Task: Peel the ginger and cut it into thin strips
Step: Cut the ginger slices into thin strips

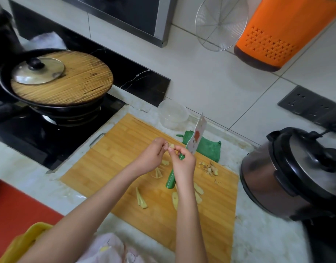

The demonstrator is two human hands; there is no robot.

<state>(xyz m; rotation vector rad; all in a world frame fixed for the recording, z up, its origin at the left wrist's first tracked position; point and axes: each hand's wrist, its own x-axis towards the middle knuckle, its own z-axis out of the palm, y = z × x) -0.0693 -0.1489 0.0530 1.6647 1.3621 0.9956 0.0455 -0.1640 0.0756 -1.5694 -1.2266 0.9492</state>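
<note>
Pale marble worktop [258, 234] with a black hob on the left. There's a wok [68, 109] on it, covered by a round bamboo lid [78, 82], and a small glass lid [38, 70] sits on top of that. On the right is a big silver and black pressure cooker [296, 177]. The wooden cutting board [116, 158] lies between them, right in the middle. A green cloth [209, 149] is just past the board's far edge, with a clear plastic tub [173, 114] behind it.

Both hands are up above the middle of the board, close together. The left hand [154, 150] has its fingers curled in and is pinching a small ginger piece [171, 147] at the fingertips. The right hand [184, 164] is wrapped round the green handle of the knife [196, 137]. The white blade tilts up and away over the cloth, and the butt of the handle sticks out below the palm. The right thumb and forefinger come right up against that same ginger piece, but I can't tell if they actually grip it.

The rest of the ginger is on the board under and around the hands. Pale ginger strips [141, 200] lie near the left forearm, with more beneath the left wrist and beside the right wrist. A little heap of peel scraps [209, 168] sits off to the right, near the cloth.
</note>
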